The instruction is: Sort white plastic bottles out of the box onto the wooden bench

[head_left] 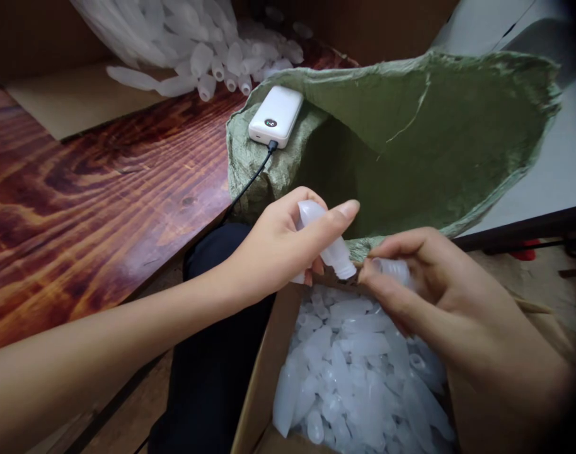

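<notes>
My left hand (288,243) is closed around a small translucent white plastic bottle (338,255), its open threaded neck pointing down and right. Another pale piece shows below the same palm, mostly hidden by the fingers. Close by on the right, my right hand (439,296) grips a second translucent plastic bottle (392,271) with its threaded neck toward the left one. The two necks are apart. A thin brownish tip shows at the right fingertips; what it belongs to I cannot make out. Under both hands, a cardboard box (259,378) holds many similar bottles (363,372).
A green woven sack (434,139) gapes beyond my hands. On its rim lies a white power bank (278,113) with a black cable (250,180) plugged in. More bottles (212,57) spill from a bag onto the wood-grain table (150,183), beside a cardboard flap (65,101).
</notes>
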`<state>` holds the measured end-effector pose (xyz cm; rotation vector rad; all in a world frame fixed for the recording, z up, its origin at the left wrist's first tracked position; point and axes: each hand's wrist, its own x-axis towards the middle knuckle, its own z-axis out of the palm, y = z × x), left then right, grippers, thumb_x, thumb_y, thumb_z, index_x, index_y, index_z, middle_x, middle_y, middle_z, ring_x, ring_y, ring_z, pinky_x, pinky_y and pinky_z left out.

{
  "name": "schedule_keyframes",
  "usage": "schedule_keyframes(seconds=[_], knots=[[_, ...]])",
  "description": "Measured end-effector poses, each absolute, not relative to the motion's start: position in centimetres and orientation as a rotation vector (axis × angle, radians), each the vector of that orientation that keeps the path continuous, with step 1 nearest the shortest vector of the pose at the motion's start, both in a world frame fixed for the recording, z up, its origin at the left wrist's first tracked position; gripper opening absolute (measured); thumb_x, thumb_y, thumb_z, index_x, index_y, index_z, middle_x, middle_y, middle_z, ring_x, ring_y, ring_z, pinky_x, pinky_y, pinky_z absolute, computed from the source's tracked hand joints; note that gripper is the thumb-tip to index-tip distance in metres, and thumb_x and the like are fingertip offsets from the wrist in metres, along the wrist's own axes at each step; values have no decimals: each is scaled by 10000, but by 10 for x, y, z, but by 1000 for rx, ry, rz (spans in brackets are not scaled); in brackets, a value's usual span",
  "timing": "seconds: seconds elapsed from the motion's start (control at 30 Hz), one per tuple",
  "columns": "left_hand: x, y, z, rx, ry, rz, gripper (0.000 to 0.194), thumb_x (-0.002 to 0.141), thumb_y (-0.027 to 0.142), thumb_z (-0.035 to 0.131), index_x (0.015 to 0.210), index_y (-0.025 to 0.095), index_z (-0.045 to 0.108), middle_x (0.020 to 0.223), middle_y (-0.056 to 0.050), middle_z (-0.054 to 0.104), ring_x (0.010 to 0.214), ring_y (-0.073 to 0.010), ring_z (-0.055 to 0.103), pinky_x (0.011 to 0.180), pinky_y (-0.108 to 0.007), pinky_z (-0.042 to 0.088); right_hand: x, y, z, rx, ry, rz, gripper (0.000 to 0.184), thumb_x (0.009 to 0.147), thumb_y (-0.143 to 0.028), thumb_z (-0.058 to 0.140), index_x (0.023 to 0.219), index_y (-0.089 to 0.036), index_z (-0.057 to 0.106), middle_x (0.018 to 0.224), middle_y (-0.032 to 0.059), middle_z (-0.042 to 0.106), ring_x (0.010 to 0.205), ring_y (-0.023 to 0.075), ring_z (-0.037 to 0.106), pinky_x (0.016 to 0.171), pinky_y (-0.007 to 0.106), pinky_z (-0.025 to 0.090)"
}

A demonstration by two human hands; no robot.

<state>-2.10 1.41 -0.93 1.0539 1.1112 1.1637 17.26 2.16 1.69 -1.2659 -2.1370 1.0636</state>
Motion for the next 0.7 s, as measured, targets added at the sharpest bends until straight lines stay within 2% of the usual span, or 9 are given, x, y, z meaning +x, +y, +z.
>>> schedule_keyframes(seconds=[0.1,0.23,0.47,0.57,0.7], knots=[[-19,15,-9,1029,1103,1178,361,894,548,551,806,215,441,466,77,522,335,-78,495,331,-157,365,168,15,15,-1152,-2274,718,203,853,-377,682,983,-256,583,880,13,700,738,179,696,554,247,551],[-17,15,-8,1001,1048,1186,381,924,574,479,798,217,431,490,76,516,344,-74,500,330,-159,366,162,14,7,-1189,-2252,435,252,838,-390,694,1002,-235,581,874,17,699,735,194,700,599,297,554],[-22,12,-1,989,829,1101,332,959,438,496,746,182,501,503,64,530,368,-47,479,360,-131,355,164,29,9,-1249,-2001,606,301,800,-414,745,992,-244,588,848,10,690,691,164,683,511,235,521],[-25,13,1,911,761,1080,345,941,417,545,708,164,517,480,63,531,358,-34,464,361,-117,342,164,33,10,-1183,-2085,493,288,800,-414,745,985,-239,610,884,12,688,734,164,681,563,239,529],[-26,15,-1,843,803,1065,427,956,449,504,655,148,535,456,43,538,338,-41,466,344,-123,329,162,30,8,-1101,-2264,277,255,838,-399,701,1001,-220,623,838,8,707,659,158,674,517,240,499]])
